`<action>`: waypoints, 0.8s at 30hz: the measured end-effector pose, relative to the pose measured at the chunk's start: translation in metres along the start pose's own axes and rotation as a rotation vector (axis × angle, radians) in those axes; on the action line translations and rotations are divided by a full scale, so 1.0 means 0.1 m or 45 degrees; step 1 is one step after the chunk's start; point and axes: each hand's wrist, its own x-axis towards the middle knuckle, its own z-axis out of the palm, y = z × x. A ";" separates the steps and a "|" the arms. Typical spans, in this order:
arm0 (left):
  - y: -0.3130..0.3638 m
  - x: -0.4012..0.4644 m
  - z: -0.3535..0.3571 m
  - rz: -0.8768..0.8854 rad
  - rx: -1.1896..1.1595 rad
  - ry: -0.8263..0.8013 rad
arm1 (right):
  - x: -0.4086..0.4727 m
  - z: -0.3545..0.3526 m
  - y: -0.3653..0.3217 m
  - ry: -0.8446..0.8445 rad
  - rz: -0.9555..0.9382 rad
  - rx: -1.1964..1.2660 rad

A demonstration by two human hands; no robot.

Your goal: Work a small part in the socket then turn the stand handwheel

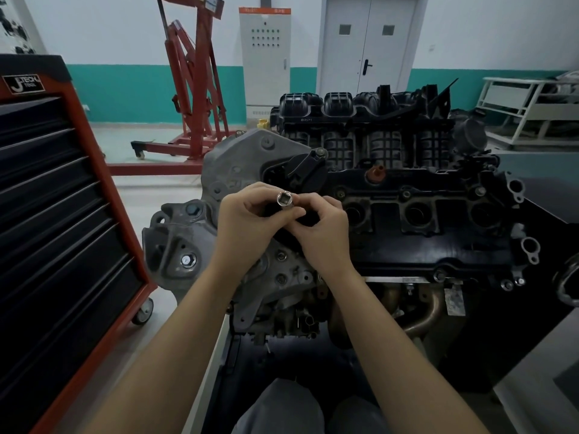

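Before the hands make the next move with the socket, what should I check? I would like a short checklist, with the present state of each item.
1. Left hand has a grip on the shiny metal socket with the square drive hole: ok, its fingers curl round the socket.
2. Right hand also steadies the socket: ok, its fingertips pinch the upper end.
3. Square drive hole is unblocked: ok, it faces the camera and looks open.
4. Socket size suits the bolts: cannot tell.
5. Socket is held over the black and grey car engine, not the floor: ok.
6. Red tool cabinet with black drawers is shut: ok, no drawer stands out.
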 end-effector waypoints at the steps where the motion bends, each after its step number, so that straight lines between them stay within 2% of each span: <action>1: 0.00 0.00 0.00 -0.028 -0.047 0.008 | 0.00 0.00 0.00 -0.011 -0.023 -0.012; 5: 0.03 0.00 -0.01 -0.092 -0.198 -0.018 | -0.01 0.01 0.03 -0.066 -0.053 -0.110; 11: 0.01 0.00 -0.01 -0.027 -0.045 -0.018 | 0.00 0.00 -0.02 0.006 -0.007 -0.015; 15: 0.01 0.01 -0.01 -0.073 -0.136 -0.011 | -0.01 0.01 0.01 -0.029 -0.156 -0.117; 19: 0.02 0.02 -0.03 -0.045 -0.128 -0.106 | 0.00 0.01 0.03 -0.028 -0.038 -0.086; 24: 0.02 0.03 -0.01 -0.010 -0.101 -0.010 | -0.01 0.00 -0.01 -0.039 -0.005 -0.057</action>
